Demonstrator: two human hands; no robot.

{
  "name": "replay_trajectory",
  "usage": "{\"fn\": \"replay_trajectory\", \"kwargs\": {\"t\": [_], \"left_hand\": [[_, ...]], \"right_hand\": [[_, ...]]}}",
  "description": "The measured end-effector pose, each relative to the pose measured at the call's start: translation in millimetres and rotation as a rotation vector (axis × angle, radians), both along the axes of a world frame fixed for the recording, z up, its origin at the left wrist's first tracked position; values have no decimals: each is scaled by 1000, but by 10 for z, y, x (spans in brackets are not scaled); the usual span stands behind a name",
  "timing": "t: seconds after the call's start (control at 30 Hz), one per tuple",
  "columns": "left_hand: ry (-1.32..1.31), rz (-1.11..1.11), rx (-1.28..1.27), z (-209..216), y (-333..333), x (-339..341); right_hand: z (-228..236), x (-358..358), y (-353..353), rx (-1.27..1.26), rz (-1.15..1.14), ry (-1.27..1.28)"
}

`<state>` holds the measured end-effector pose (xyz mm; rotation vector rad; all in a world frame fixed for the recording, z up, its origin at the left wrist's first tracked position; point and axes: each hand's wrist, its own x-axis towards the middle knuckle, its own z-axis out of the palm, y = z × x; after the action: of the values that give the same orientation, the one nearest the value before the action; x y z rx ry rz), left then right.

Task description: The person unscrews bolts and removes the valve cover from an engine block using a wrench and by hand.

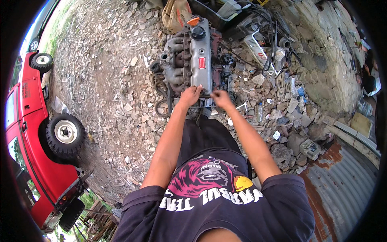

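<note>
A car engine (200, 64) stands upright on the stony ground in front of me, with a silver valve cover (204, 75) on top. My left hand (191, 96) lies on the cover's near left corner, its thumb stretched out along the metal. At the near right corner, my right hand (221, 99) is closed in a fist. A short dark bar seems to run from the fist toward the left hand, but what it is stays unclear. Toward the far end of the cover sit a black cap (198, 33) and an orange piece (193, 21). Intake pipes (173, 60) run down the engine's left side.
A red off-road vehicle (34, 121) is parked at the left. Beyond the engine are a paper sack (176, 16) and a black bin (213, 12). Metal parts and a white perforated panel (256, 47) lie by the stone wall (318, 52). Rusty corrugated sheet (338, 185) lies at the near right.
</note>
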<state>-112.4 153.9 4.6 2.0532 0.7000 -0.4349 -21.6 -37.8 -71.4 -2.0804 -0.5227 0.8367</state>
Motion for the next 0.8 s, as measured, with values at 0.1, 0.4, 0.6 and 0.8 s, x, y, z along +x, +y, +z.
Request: {"fn": "replay_trajectory", "kwargs": {"t": [0.1, 0.4, 0.6, 0.8], "left_hand": [[-39, 63, -19, -57, 0, -75], [-130, 117, -18, -125, -21, -134], [-115, 90, -85, -116, -37, -105], [-135, 84, -21, -171, -9, -126]], "right_hand": [[366, 547, -101, -155, -43, -354], [494, -555, 103, 98, -139, 531], [389, -742, 552, 244, -549, 1001], [272, -658, 717, 302, -572, 1047]]}}
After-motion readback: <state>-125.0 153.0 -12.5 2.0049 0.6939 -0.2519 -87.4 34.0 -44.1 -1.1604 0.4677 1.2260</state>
